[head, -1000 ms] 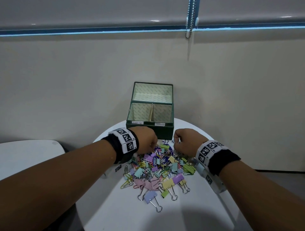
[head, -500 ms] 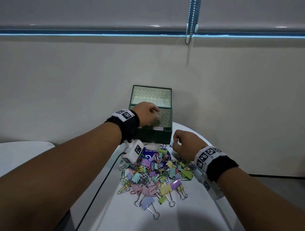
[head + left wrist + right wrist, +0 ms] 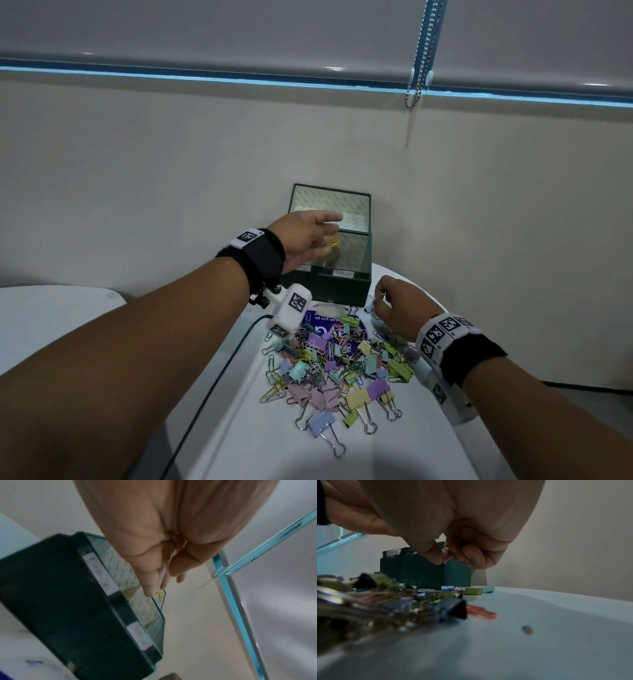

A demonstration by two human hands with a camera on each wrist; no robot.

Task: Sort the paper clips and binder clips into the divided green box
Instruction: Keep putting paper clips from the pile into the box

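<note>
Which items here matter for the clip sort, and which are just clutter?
Job:
- green box
- yellow paper clip, at the left hand
- clip pile
- right hand, pinching something small

Lying about:
- blue card under the pile
- black cable
- blind chain

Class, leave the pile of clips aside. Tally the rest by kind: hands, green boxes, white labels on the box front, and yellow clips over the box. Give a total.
Hands: 2, left hand and right hand
Green box: 1
Labels: 2
Yellow clip: 1
Total: 6
</note>
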